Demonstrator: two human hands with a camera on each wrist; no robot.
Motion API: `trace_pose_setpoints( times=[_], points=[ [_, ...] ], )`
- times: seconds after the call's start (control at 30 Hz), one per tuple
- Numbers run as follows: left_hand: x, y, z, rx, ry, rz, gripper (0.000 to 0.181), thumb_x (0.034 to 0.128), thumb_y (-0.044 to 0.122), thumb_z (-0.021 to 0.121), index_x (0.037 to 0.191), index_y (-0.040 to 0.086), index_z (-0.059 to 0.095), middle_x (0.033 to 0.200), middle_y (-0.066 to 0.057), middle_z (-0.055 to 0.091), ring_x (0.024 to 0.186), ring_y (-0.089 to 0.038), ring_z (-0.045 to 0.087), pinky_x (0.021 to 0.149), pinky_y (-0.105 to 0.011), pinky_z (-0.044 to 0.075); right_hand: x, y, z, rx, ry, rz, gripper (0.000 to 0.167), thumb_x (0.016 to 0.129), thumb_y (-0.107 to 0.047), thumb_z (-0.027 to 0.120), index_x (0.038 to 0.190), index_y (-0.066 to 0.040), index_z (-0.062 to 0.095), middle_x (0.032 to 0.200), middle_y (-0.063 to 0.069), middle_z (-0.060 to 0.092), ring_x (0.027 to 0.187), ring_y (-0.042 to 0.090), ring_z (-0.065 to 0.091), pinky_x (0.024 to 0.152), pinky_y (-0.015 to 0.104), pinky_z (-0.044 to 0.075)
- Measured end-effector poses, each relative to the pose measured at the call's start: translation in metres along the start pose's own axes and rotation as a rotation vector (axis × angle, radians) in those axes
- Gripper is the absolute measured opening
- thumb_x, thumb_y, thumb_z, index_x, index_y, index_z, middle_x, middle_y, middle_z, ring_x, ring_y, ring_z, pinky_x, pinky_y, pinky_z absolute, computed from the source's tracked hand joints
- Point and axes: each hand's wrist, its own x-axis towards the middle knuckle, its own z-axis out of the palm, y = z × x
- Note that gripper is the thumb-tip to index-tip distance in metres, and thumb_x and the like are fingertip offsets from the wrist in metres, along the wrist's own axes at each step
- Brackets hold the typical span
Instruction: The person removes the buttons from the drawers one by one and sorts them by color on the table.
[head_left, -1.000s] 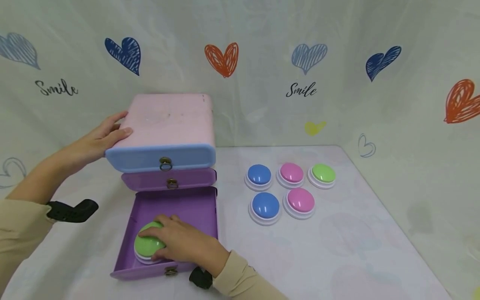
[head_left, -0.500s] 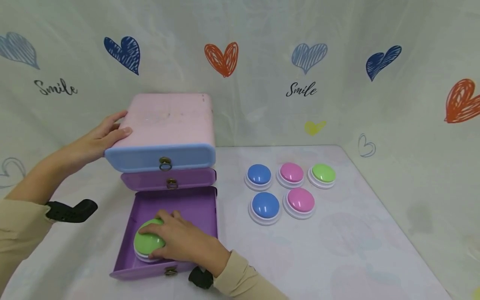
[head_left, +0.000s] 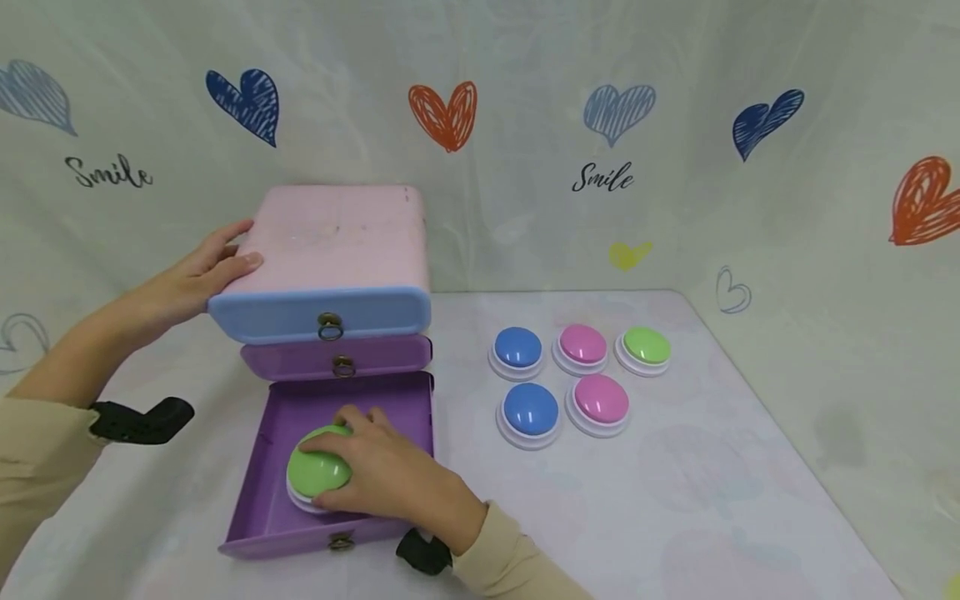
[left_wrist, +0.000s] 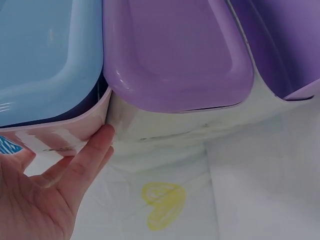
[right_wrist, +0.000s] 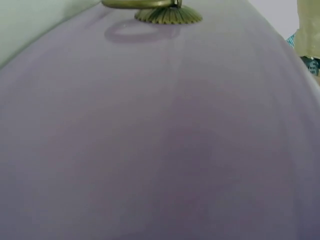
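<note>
My right hand grips a green domed push button with a white base, fingers and thumb around its rim. Both are inside the pulled-out purple bottom drawer of a small pink-topped cabinet. With thumb on the top and fingers along the side, my left hand rests on the cabinet's left edge. In the left wrist view its straight fingers touch the pink casing. Only the purple drawer front and its brass ring pull fill the right wrist view; the right hand is hidden there.
Above the open drawer, the purple middle drawer sticks out slightly under the blue top drawer. Right of the cabinet, two blue buttons, two pink buttons and a green button stand on the white table.
My right hand has shifted right and slightly back inside the drawer, carrying the green button with it. The left hand stays on the cabinet's edge.
</note>
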Motion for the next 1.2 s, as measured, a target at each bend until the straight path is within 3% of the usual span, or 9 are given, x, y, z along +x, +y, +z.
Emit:
trace_pose_setpoints(
  times=[0.3, 0.53, 0.87, 1.2],
  points=[
    [0.0, 0.001, 0.0, 0.002, -0.003, -0.006, 0.07, 0.0985, 0.045, 0.028, 0.147, 0.028, -0.019, 0.152, -0.029, -0.004, 0.123, -0.055, 0.03, 0.095, -0.074, 0.022, -0.014, 0.012, -0.013, 0.027, 0.072, 0.022, 0.053, 0.076, -0.044, 0.072, 0.126, -0.039, 0.056, 0.126, -0.005, 0.047, 0.095, 0.011, 0.044, 0.071, 0.012, 0.039],
    [0.0, 0.002, -0.001, 0.003, -0.007, -0.02, 0.07, 0.0982, 0.046, 0.028, 0.146, 0.028, -0.02, 0.152, -0.029, -0.006, 0.123, -0.055, 0.028, 0.095, -0.075, 0.021, -0.026, 0.023, -0.028, 0.063, 0.119, 0.059, 0.053, 0.076, -0.045, 0.072, 0.126, -0.039, 0.056, 0.128, -0.004, 0.046, 0.105, 0.015, 0.042, 0.077, 0.017, 0.043],
    [0.001, 0.002, -0.003, 0.012, -0.013, -0.019, 0.071, 0.0984, 0.046, 0.028, 0.147, 0.025, -0.021, 0.151, -0.031, -0.005, 0.122, -0.055, 0.03, 0.094, -0.075, 0.022, -0.044, 0.051, -0.043, 0.159, 0.193, 0.142, 0.051, 0.077, -0.04, 0.072, 0.125, -0.037, 0.057, 0.127, -0.005, 0.045, 0.106, 0.015, 0.042, 0.079, 0.023, 0.045],
    [0.001, 0.002, -0.002, 0.008, -0.016, -0.016, 0.071, 0.0984, 0.046, 0.028, 0.147, 0.027, -0.02, 0.152, -0.029, -0.006, 0.123, -0.055, 0.029, 0.095, -0.075, 0.022, -0.063, 0.083, -0.056, 0.205, 0.331, 0.155, 0.052, 0.075, -0.029, 0.076, 0.124, -0.027, 0.059, 0.127, 0.005, 0.046, 0.11, 0.021, 0.046, 0.084, 0.036, 0.048]
  ],
)
